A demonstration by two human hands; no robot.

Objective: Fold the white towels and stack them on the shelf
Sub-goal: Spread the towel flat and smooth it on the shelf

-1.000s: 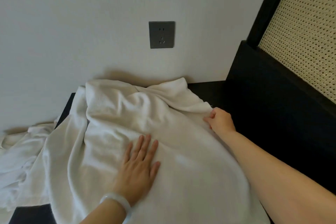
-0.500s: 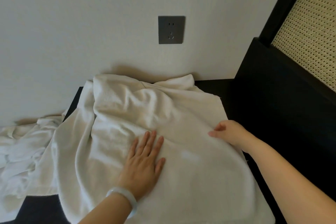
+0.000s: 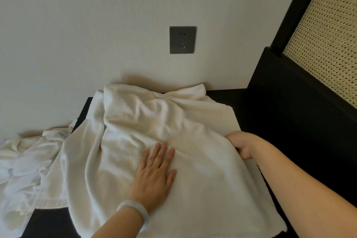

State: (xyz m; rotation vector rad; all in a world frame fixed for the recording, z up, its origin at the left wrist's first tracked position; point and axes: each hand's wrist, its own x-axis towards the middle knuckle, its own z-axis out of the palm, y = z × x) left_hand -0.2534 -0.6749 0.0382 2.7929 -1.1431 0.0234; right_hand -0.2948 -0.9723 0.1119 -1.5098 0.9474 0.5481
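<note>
A large white towel (image 3: pixel 193 121) lies rumpled over a black shelf top (image 3: pixel 228 94) against the wall. My left hand (image 3: pixel 154 174) lies flat on the towel's middle with fingers straight, a pale bangle on the wrist. At the towel's right edge, my right hand (image 3: pixel 241 145) has its fingers curled around the hem, the fingertips hidden under the cloth. More white towels (image 3: pixel 25 164) lie crumpled in a heap to the left, partly off the shelf top.
A grey wall socket (image 3: pixel 182 40) sits on the white wall above the towel. A tall black frame with a woven cane panel (image 3: pixel 324 44) rises on the right, close to my right arm.
My right hand has slid along the towel's right edge from its far corner towards me and now grips the hem lower down. My left hand has stayed flat in place.
</note>
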